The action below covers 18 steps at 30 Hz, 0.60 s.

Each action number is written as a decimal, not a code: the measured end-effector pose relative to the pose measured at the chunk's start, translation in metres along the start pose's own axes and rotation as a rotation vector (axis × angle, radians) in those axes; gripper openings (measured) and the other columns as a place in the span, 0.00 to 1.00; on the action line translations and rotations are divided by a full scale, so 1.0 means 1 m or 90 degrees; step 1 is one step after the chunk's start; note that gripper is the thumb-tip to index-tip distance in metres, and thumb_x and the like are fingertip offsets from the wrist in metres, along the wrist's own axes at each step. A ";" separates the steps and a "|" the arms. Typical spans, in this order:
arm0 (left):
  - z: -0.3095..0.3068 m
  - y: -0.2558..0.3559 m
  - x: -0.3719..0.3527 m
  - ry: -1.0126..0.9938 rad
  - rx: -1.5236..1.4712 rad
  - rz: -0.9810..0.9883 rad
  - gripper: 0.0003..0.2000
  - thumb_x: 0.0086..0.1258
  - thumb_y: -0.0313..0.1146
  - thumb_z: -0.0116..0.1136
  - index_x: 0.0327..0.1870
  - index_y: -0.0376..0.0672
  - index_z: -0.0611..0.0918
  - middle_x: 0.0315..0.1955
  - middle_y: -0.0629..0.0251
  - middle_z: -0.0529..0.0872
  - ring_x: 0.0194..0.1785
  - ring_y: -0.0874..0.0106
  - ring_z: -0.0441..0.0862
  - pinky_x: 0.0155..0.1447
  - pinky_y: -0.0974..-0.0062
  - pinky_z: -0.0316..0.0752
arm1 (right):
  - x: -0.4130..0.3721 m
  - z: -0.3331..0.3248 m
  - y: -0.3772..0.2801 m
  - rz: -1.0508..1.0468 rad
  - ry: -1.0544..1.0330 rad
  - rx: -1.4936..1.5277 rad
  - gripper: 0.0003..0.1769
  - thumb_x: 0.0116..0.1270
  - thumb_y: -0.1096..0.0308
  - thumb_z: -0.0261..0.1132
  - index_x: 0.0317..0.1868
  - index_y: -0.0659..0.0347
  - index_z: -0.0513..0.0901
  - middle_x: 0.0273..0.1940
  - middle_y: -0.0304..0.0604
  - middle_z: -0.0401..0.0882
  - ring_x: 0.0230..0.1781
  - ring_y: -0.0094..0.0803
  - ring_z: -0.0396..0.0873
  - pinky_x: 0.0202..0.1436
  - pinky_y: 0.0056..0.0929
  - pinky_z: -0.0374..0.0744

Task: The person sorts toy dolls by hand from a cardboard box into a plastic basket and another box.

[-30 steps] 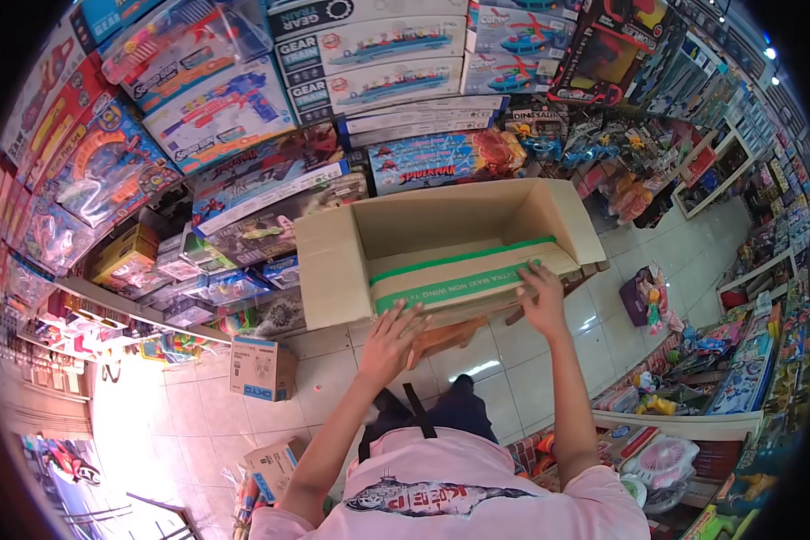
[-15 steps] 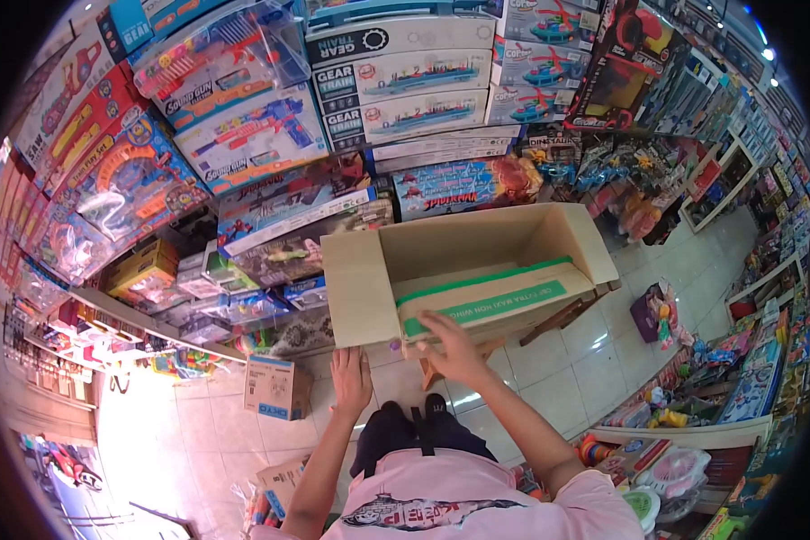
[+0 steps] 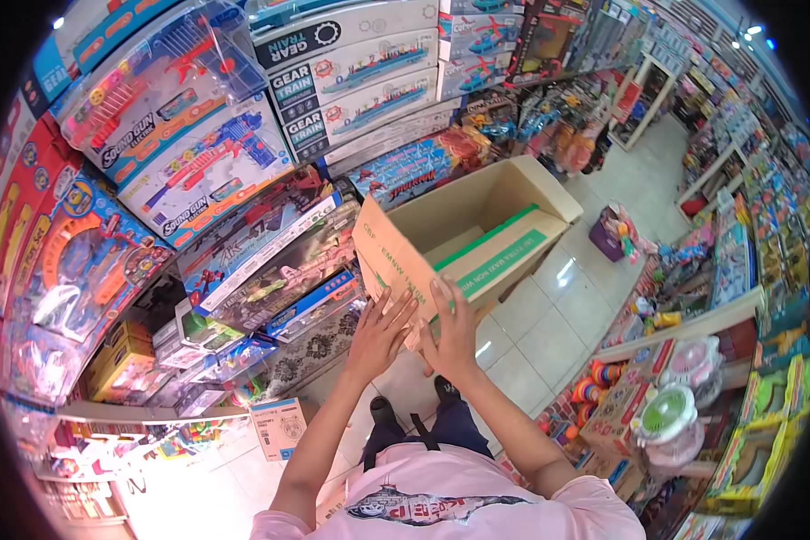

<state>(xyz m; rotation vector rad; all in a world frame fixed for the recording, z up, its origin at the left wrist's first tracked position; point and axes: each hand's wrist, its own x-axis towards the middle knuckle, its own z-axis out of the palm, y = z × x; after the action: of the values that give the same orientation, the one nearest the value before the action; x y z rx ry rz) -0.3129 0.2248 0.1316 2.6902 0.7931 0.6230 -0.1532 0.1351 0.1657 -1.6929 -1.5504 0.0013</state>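
Observation:
A long cardboard box (image 3: 504, 256) with green tape along its near side stands in front of me, its top open. The end flap (image 3: 389, 261) nearest me is tilted up, with printed letters on its outer face. My left hand (image 3: 384, 337) lies against this flap, fingers spread and nothing gripped. Beside it, my right hand (image 3: 450, 333) touches the flap's right edge at the box corner, its fingers extended and apart. Dark space fills much of the box; what lies deep inside is hidden.
Boxed toys, such as a sound gun box (image 3: 211, 166) and gear train boxes (image 3: 360, 90), are stacked behind and to the left. A small carton (image 3: 279, 429) sits on the tiled floor at lower left. A purple basket (image 3: 608, 238) stands at right.
The end flap has swung up from its outward position. Both hands have come together at it, the left rising from below the box. The view has turned, shifting the shelves and box.

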 end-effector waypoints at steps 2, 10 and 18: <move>0.001 -0.007 -0.001 -0.021 -0.058 0.002 0.29 0.72 0.42 0.58 0.76 0.61 0.69 0.77 0.76 0.64 0.81 0.60 0.56 0.80 0.52 0.53 | -0.004 0.006 -0.003 0.047 0.018 -0.082 0.42 0.67 0.67 0.65 0.79 0.58 0.59 0.76 0.64 0.54 0.75 0.62 0.56 0.76 0.57 0.58; 0.012 -0.032 0.008 -0.011 -0.107 0.064 0.26 0.67 0.38 0.62 0.69 0.62 0.77 0.71 0.76 0.73 0.77 0.61 0.62 0.80 0.50 0.52 | -0.035 0.044 0.012 0.241 0.026 -0.237 0.35 0.74 0.50 0.57 0.77 0.55 0.64 0.79 0.63 0.47 0.80 0.65 0.45 0.79 0.59 0.51; 0.036 -0.042 0.018 0.120 -0.194 0.076 0.20 0.59 0.30 0.69 0.55 0.56 0.88 0.57 0.75 0.86 0.67 0.61 0.74 0.70 0.57 0.62 | -0.032 0.044 0.012 0.266 0.004 -0.205 0.33 0.74 0.47 0.57 0.74 0.52 0.69 0.79 0.57 0.52 0.78 0.66 0.51 0.78 0.58 0.54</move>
<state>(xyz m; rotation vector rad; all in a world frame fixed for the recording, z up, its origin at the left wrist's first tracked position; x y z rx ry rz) -0.3014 0.2642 0.0903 2.4374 0.5313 0.9532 -0.1735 0.1335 0.1140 -2.2446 -1.2117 -0.0403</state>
